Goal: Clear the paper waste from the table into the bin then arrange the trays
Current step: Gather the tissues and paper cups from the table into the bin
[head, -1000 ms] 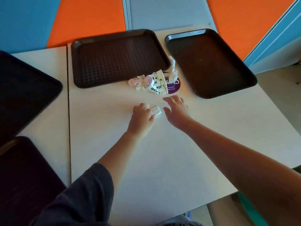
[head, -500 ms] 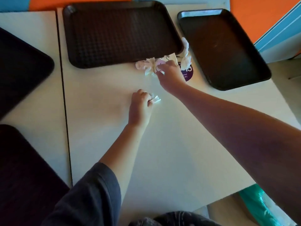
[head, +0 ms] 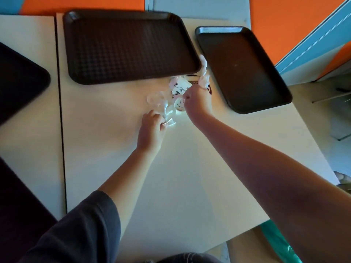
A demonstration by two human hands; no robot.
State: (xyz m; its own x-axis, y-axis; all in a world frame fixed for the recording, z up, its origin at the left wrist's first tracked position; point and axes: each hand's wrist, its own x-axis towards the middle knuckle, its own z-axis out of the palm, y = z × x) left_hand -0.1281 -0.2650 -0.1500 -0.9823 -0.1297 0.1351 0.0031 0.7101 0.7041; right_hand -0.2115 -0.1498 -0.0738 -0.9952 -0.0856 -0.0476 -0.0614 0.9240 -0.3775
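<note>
Pale surface [head: 190, 168] against orange and blue wall panels, with printed crumpled paper waste [head: 178, 90] lying near its far middle, just in front of the gap between two dark trays. Right hand [head: 196, 101] curled over that paper, fingers pinching it; left hand [head: 152, 128] curled round a small clear wrapper [head: 169, 121] just beside. Ribbed tray [head: 129, 46] on the left, smooth tray [head: 245, 69] on the right, green bag [head: 281, 245] below the near right edge.
</note>
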